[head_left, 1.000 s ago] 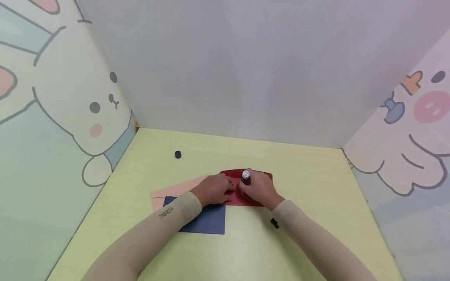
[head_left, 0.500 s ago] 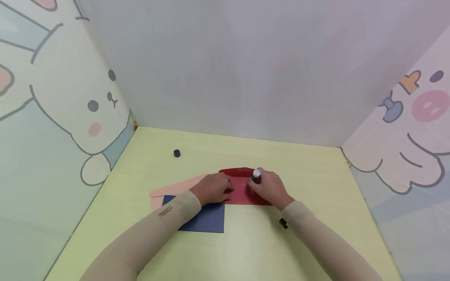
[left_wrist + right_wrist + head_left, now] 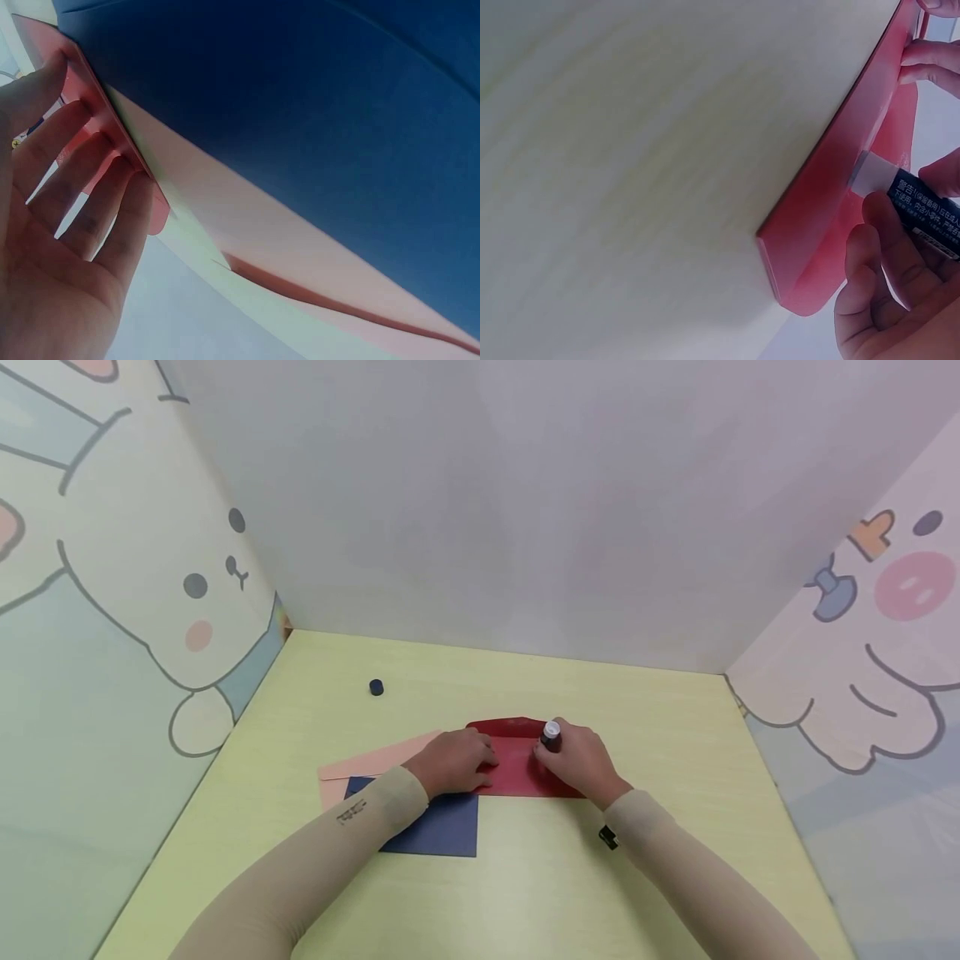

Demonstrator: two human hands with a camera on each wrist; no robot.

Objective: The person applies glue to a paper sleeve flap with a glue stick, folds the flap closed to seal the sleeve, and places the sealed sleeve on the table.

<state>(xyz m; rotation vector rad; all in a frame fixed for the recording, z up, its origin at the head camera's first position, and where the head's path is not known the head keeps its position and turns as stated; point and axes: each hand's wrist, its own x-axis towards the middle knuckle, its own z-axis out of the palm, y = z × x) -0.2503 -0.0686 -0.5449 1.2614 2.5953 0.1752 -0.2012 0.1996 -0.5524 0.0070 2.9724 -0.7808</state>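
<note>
A red envelope (image 3: 513, 764) lies with its flap (image 3: 517, 725) unfolded toward the back. My right hand (image 3: 583, 764) grips a glue stick (image 3: 911, 196), dark with printed text, and in the right wrist view its pale end meets the red paper beside the flap. Seen from the head, the white base of the glue stick points up. My left hand (image 3: 453, 762) rests its fingertips on the left part of the red envelope, fingers fairly straight in the left wrist view. Under the left forearm lies a navy envelope (image 3: 438, 831), partly over a pink envelope (image 3: 375, 766).
A small dark cap (image 3: 377, 687) stands on the yellow table (image 3: 660, 718) at the back left. A pale wall (image 3: 480, 527) rises behind the table. Side panels (image 3: 135, 627) with cartoon animals close in the left and right.
My right hand has slid the glue stick to the right along the red envelope, mostly in the first half second. The left hand stays on the envelope.
</note>
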